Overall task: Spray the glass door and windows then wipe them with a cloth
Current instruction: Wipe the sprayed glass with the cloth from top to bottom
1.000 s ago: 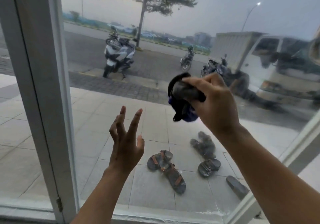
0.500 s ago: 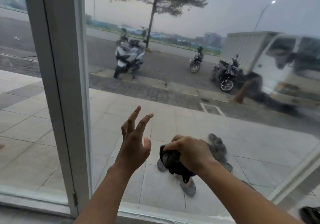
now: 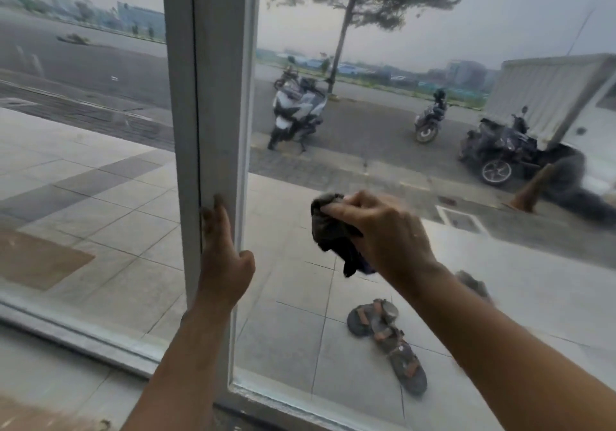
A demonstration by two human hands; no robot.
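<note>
A large glass pane (image 3: 400,170) fills the right of the view, set in a white vertical frame post (image 3: 213,97). My right hand (image 3: 386,234) grips a dark crumpled cloth (image 3: 333,230) and holds it against the glass at mid height. My left hand (image 3: 223,254) rests flat on the frame post, its fingers straight and pointing up along the post's seam. A second glass pane (image 3: 86,130) lies left of the post. No spray bottle is in view.
The white bottom rail (image 3: 300,400) of the frame runs along the floor. Outside the glass, sandals (image 3: 390,340) lie on the tiled pavement, and scooters (image 3: 296,110) and a white truck (image 3: 550,97) stand by the road.
My left hand has moved from the air onto the frame post. My right hand with the cloth dropped low on the glass, then came back up to mid height. The view has shifted left.
</note>
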